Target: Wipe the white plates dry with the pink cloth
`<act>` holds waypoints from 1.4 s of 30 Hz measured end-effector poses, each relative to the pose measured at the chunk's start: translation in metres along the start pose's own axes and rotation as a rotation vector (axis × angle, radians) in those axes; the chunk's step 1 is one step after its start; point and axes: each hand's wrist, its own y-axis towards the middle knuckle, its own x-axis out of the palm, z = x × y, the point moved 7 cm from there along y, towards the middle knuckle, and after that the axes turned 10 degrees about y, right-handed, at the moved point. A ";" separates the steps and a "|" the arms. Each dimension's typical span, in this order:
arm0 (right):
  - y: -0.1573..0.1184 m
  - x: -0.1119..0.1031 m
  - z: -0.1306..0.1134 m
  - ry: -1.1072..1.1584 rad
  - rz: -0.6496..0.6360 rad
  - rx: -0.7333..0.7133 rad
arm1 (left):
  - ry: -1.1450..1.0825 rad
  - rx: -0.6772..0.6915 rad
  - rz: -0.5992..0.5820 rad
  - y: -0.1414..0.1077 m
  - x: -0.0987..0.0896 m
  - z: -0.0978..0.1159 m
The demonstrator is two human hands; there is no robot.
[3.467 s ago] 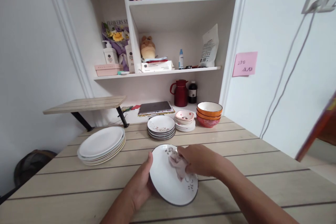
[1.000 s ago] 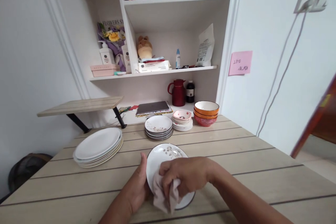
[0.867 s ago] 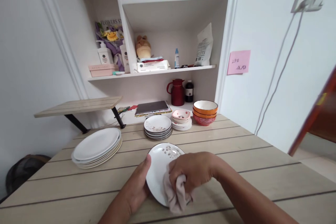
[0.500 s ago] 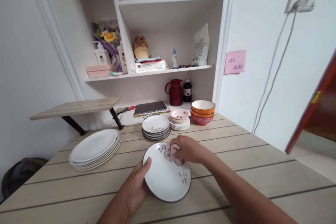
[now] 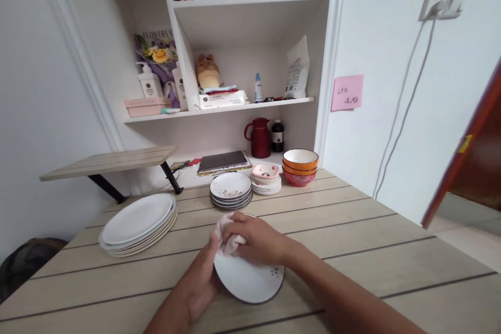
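A white plate (image 5: 252,282) with a dark rim and brown flower print is tilted up just above the table or resting on it; I cannot tell which. My left hand (image 5: 201,276) grips its left edge, thumb on top and fingers hidden beneath. In my right hand (image 5: 256,240) is a bunched pale pink cloth (image 5: 229,242), pressed on the plate's upper left near my left thumb. Behind the plate stands a stack of similar patterned plates (image 5: 230,188). Larger white oval plates (image 5: 136,219) are piled on the left.
Small dishes (image 5: 266,185) and a stack of orange and red bowls (image 5: 300,167) stand at the table's back. Behind them are a red jug (image 5: 261,138), a dark bottle (image 5: 277,136) and a laptop (image 5: 223,162). A raised wooden stand (image 5: 109,162) is at the back left.
My right hand has moved the cloth leftward across the plate, from its upper right to its upper left edge. My left hand keeps its hold on the plate.
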 end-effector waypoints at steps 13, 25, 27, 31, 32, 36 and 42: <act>-0.039 -0.028 0.021 -0.091 -0.500 0.473 | 0.028 -0.081 0.049 -0.008 0.002 0.002; -0.003 -0.016 0.019 -0.226 0.113 0.240 | -0.003 -0.063 0.032 -0.006 0.002 0.002; -0.001 -0.009 0.004 -0.144 0.048 0.077 | -0.003 -0.065 0.028 -0.005 0.003 0.001; -0.004 0.003 -0.016 -0.005 -0.221 -0.067 | -0.020 -0.067 -0.008 -0.004 0.005 0.001; -0.007 0.006 -0.019 0.026 -0.325 -0.077 | -0.021 -0.076 -0.015 -0.004 0.006 0.001; -0.026 -0.001 -0.007 0.006 -0.593 0.065 | -0.002 -0.114 -0.011 -0.007 0.004 0.000; -0.034 -0.041 0.040 -0.163 -0.277 0.453 | 0.013 -0.087 0.016 -0.007 0.001 0.001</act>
